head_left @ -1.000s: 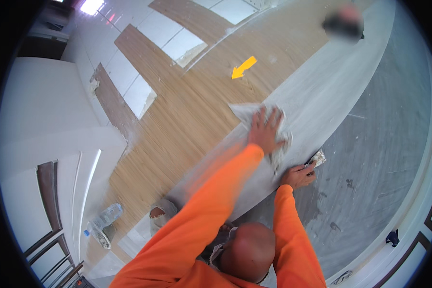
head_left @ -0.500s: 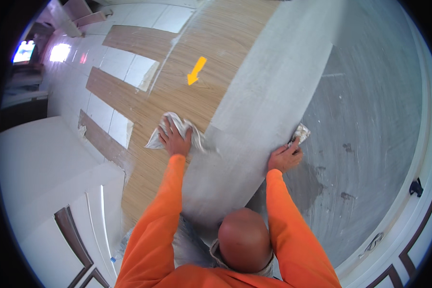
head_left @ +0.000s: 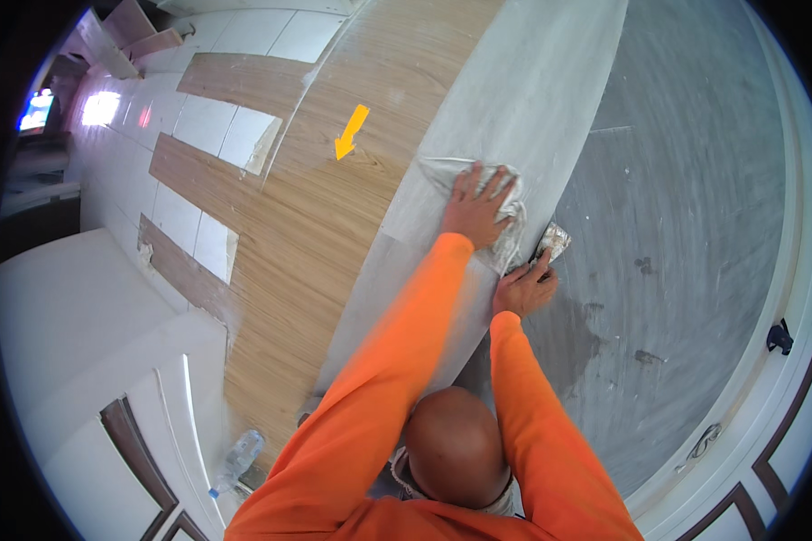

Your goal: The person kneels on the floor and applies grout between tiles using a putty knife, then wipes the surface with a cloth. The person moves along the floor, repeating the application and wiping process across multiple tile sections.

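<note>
My left hand [head_left: 475, 209] presses a crumpled whitish cloth [head_left: 505, 176] onto a pale grey floor plank [head_left: 514, 81], its fingers spread over the fabric. Just right of it, at the plank's right edge, my right hand [head_left: 525, 288] has its fingers on a small whitish block with brown stains [head_left: 555, 240]; its exact kind is unclear. The block rests beside the dark grey, streaked floor [head_left: 686, 207]. Part of the cloth bunches up close to my right fingers.
Wood-look planks [head_left: 334, 225] with an orange arrow [head_left: 352, 132] lie to the left, their stepped ends meeting white tiles [head_left: 206, 122]. A clear plastic bottle [head_left: 239, 460] lies at lower left. A white panelled door [head_left: 90, 451] stands there too. Some dark object [head_left: 780, 337] sits at the right edge.
My left hand has swept the cloth rightward and slightly away, from the wood-look planks onto the grey plank. My right hand stays near the same spot with the block. The bottle has come into view.
</note>
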Motion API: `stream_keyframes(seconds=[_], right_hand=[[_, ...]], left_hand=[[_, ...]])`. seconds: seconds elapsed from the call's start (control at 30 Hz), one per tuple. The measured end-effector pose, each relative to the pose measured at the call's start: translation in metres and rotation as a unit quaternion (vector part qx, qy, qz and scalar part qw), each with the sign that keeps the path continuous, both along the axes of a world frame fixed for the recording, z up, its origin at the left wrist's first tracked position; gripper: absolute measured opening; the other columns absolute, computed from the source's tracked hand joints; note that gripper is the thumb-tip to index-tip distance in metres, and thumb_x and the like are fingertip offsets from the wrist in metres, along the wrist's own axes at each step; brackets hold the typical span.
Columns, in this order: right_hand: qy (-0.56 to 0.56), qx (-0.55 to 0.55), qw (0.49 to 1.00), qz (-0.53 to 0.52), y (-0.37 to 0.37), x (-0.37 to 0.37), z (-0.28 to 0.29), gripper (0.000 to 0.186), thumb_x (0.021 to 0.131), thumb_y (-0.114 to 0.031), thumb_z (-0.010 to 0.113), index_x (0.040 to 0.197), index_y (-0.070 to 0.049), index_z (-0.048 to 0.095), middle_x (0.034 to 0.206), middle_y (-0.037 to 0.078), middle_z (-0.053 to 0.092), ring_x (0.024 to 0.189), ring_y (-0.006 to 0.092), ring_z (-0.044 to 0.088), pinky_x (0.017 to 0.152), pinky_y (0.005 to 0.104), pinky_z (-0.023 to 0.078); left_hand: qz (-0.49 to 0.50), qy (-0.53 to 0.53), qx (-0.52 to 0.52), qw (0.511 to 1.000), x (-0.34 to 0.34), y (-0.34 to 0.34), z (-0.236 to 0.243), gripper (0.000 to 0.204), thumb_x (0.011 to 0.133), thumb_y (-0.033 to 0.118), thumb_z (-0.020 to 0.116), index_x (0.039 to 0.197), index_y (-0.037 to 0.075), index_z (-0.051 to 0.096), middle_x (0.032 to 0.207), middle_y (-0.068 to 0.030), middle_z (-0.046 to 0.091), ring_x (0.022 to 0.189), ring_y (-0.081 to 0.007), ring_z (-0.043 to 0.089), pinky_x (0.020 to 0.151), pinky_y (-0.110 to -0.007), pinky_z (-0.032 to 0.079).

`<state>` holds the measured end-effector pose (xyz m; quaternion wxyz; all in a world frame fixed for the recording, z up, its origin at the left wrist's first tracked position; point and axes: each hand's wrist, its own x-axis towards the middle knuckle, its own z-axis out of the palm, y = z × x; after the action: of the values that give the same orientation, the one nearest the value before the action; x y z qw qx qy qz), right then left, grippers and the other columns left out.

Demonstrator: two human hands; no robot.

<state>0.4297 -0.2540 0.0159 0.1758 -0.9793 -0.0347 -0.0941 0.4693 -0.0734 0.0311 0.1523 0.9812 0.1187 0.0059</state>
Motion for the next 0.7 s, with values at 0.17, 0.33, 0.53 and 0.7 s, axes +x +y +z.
stream_keyframes(seconds=[0.17,0.33,0.53,0.7], right_hand=[[-0.018,-0.018,1.0,0.002,-0.015,0.01,-0.006,0.063,0.096,-0.017,0.06,0.156,-0.016,0.044,0.125,0.021,0.053,0.113,0.038,0.052,0.095,0.0524,0.041],[-0.037,0.006,0.999,0.001,-0.013,0.007,0.0,0.06,0.095,-0.018,0.06,0.154,-0.014,0.048,0.12,0.021,0.054,0.109,0.038,0.053,0.093,0.0519,0.042],[-0.027,0.024,0.999,0.007,-0.003,0.002,0.002,0.059,0.096,-0.017,0.059,0.154,-0.014,0.048,0.119,0.021,0.054,0.109,0.0379,0.053,0.094,0.052,0.042],[-0.042,0.023,0.999,0.012,-0.018,0.011,-0.005,0.06,0.096,-0.018,0.058,0.155,-0.013,0.046,0.12,0.02,0.054,0.108,0.0379,0.053,0.093,0.0523,0.042]], left_hand=[[0.166,0.049,-0.01,0.985,-0.118,0.0,0.001,0.089,0.097,0.062,0.059,0.167,0.017,0.029,0.177,-0.0069,0.016,0.16,-0.0478,0.006,0.127,-0.063,0.009],[0.367,0.077,0.01,0.927,-0.336,0.021,-0.008,0.119,0.084,0.07,0.072,0.168,0.006,0.018,0.176,-0.0128,0.015,0.158,-0.0512,0.011,0.126,-0.063,0.013],[0.645,0.14,0.069,0.748,-0.373,0.07,-0.03,0.107,0.095,0.072,0.055,0.17,0.011,0.009,0.178,-0.0041,0.012,0.159,-0.0489,0.011,0.127,-0.06,0.014],[0.337,0.076,-0.024,0.938,-0.243,-0.124,-0.005,0.098,0.09,0.059,0.069,0.167,0.015,0.027,0.175,-0.0037,0.021,0.159,-0.0488,0.011,0.127,-0.064,0.012]])
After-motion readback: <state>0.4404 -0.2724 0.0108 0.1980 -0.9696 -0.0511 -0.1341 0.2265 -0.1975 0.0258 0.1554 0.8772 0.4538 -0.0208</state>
